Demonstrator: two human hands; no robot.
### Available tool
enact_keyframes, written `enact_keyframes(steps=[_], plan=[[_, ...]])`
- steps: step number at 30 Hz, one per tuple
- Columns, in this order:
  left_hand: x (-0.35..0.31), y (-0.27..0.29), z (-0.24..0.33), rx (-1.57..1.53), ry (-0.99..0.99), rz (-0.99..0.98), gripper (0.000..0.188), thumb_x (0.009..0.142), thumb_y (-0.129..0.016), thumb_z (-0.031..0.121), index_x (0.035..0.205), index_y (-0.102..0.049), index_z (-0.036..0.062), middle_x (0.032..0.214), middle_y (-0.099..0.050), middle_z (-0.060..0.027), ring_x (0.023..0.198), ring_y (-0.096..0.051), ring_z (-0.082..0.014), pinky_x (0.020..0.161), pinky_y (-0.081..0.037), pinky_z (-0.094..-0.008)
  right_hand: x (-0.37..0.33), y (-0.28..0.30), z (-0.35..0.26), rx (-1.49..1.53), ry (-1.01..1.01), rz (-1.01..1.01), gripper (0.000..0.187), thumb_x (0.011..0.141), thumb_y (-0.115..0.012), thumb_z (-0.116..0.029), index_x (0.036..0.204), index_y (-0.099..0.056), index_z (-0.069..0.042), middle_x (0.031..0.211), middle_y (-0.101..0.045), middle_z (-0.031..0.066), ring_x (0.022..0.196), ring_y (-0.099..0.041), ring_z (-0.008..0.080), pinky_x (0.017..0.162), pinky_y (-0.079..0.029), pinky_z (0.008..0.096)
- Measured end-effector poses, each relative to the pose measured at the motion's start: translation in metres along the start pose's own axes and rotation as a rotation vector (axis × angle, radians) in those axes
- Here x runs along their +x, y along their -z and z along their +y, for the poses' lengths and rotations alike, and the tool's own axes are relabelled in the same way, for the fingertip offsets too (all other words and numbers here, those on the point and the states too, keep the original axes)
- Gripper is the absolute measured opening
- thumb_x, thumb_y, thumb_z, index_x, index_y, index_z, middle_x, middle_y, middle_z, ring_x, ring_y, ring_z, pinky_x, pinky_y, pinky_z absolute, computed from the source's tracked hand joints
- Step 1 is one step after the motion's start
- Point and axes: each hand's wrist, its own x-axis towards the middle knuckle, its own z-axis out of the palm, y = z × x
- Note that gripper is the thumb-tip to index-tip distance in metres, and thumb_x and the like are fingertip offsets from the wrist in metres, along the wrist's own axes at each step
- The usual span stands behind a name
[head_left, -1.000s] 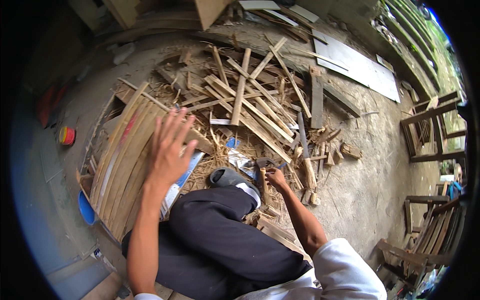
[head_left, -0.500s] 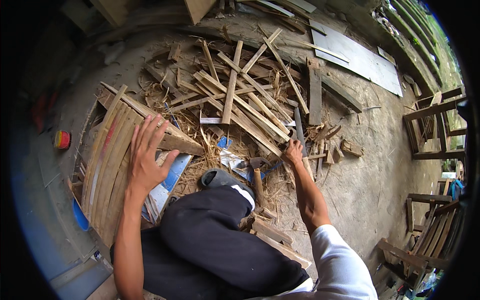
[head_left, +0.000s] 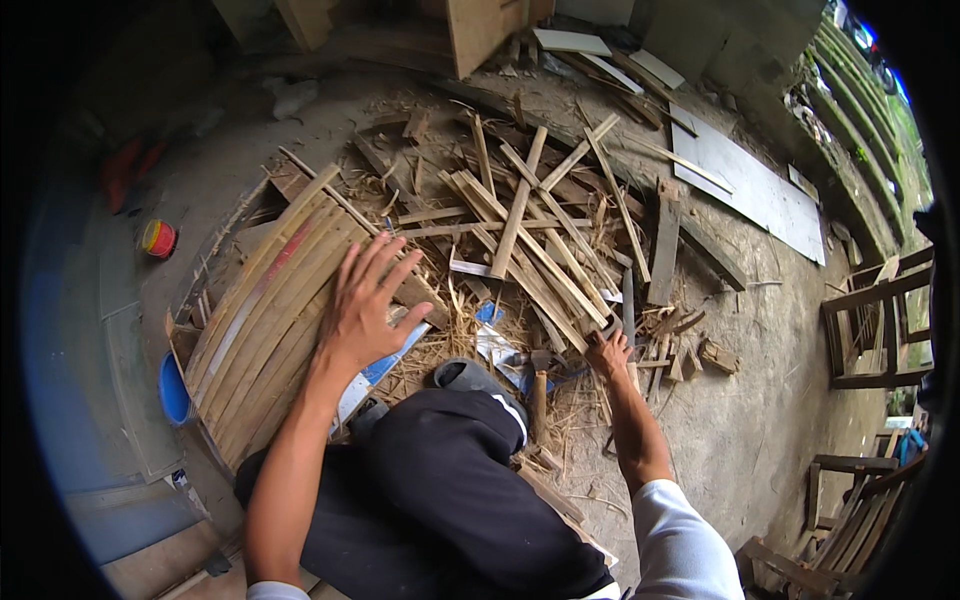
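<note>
While the left hand is being held spread over the right edge of a slatted wooden panel on the left, the right hand is being held curled at a long-bladed tool, by the near right end of a wood-strip pile; what is being gripped cannot be told. Any lettering on a red-and-yellow tub, left of the panel, is being blurred beyond reading.

Narrow grey blade, lower end partly hidden, close beside heaped pale wooden strips
</note>
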Motion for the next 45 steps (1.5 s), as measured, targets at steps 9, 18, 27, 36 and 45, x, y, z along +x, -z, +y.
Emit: enact_keyframes(steps=[9,18,27,36,45], plan=[[-0.002,-0.003,-0.005,-0.057,-0.008,0.051,0.055,0.084,-0.066,0.036,0.131,-0.052,0.0106,0.135,-0.05,-0.0131,0.133,-0.039,-0.0329,0.113,-0.025,-0.049,-0.021,-0.008,0.04,-0.078,0.448,-0.127,0.035,0.085,-0.053,-0.022,0.12,-0.057,-0.022,0.126,-0.054,0.0028,0.124,-0.044,0.029,0.096,-0.027,0.069],[-0.004,-0.011,-0.01,-0.077,0.012,0.085,0.059,0.086,-0.062,0.044,0.134,-0.051,0.0118,0.139,-0.049,-0.0138,0.135,-0.039,-0.0296,0.114,-0.026,-0.0474,-0.159,0.156,-0.011,0.205,0.658,-0.073,0.041,0.082,-0.073,-0.035,0.106,-0.06,-0.005,0.088,-0.063,0.0144,0.063,-0.055,0.0266,0.06,-0.048,0.0379],[-0.001,0.01,-0.029,-0.231,0.186,0.388,0.033,0.09,-0.058,0.018,0.118,-0.059,0.0022,0.121,-0.059,-0.0182,0.112,-0.056,-0.032,0.099,-0.043,-0.0425,-0.359,0.374,-0.001,0.987,0.441,0.299,0.037,0.094,-0.062,-0.026,0.114,-0.058,0.005,0.079,-0.064,0.0069,0.061,-0.054,0.0075,0.052,-0.043,0.0232],[0.026,0.023,-0.121,-0.179,0.742,0.462,0.032,0.088,-0.063,0.03,0.103,-0.053,0.0035,0.1,-0.059,-0.0181,0.097,-0.056,-0.0353,0.085,-0.044,-0.0467,-0.313,0.238,-0.099,1.716,0.452,0.191,0.034,0.092,-0.066,-0.03,0.107,-0.055,-0.002,0.074,-0.053,0.0011,0.055,-0.047,0.0079,0.048,-0.037,0.0219],[0.055,0.002,-0.157,-0.162,1.203,0.017,0.091,0.081,-0.044,0.074,0.136,-0.043,0.0019,0.135,-0.051,-0.0215,0.126,-0.047,-0.0364,0.109,-0.023,-0.0525,-0.254,0.214,-0.176,1.169,0.393,0.201,0.043,0.09,-0.066,-0.037,0.091,-0.063,0.006,0.093,-0.057,0.0144,0.084,-0.056,0.0195,0.075,-0.045,0.03]])
